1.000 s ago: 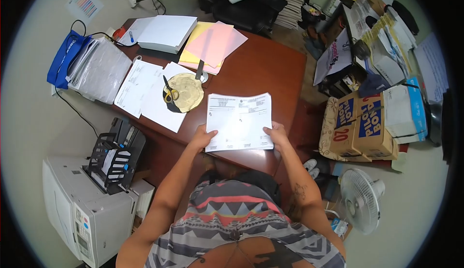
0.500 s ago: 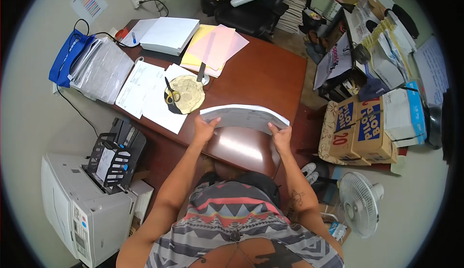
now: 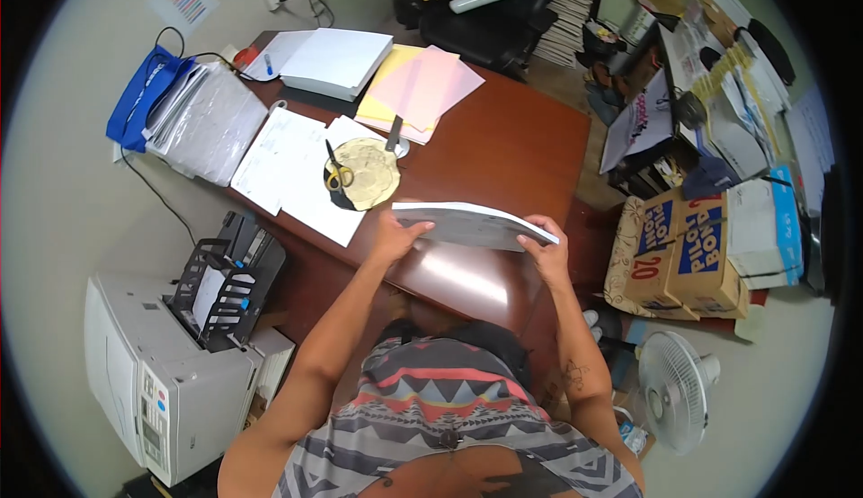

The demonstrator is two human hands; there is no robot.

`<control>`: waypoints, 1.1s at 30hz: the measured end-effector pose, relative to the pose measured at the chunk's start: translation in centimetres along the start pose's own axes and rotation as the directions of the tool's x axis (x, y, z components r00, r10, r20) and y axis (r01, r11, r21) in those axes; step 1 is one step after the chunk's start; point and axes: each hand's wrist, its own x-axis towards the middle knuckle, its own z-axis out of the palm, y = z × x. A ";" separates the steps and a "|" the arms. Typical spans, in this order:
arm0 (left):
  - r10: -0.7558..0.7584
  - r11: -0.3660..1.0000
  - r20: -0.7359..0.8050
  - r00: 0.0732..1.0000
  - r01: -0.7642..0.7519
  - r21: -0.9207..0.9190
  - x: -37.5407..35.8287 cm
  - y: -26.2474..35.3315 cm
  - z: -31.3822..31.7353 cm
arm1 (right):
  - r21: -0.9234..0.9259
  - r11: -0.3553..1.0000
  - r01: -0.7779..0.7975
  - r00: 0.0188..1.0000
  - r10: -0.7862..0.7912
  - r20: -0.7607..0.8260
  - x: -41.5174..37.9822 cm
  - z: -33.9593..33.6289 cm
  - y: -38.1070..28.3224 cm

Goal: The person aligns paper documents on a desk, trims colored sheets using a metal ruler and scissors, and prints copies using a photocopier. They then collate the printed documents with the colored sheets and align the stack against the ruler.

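A thick stack of paper is held by its two ends above the near part of the brown desk. My left hand grips the left end, thumb on the near face. At the right end my right hand holds it, thumb on the near face and fingers over the top edge. Just beyond the left hand lies a round cream-coloured item with yellow-handled scissors on it. Loose white sheets lie left of it, and a ruler touches its far side.
At the desk's far side are a white paper stack and pink and yellow sheets. A plastic-wrapped bundle sits at its left edge. A printer stands near left; cardboard boxes and a fan are at right.
The paper stack is flatter and less bowed, and its near face is tilted differently. My right hand's fingers now reach over its top edge. The whole view has shifted slightly.
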 end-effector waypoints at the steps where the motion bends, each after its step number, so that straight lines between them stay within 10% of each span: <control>1: 0.003 1.000 -0.010 1.000 -0.003 0.004 0.0 0.0 0.1 | 0.006 1.000 0.003 1.000 -0.003 0.009 0.0 -0.1 0.6; 28: 0.096 0.994 0.108 0.990 -0.101 0.041 2.0 -5.4 -0.2 | -0.106 0.991 -0.083 0.986 0.098 0.138 0.9 -0.7 6.4; 33: -0.170 0.982 0.128 0.977 0.157 0.104 2.9 -4.8 -0.7 | 0.042 0.962 -0.270 0.963 0.269 0.017 1.7 -1.2 6.5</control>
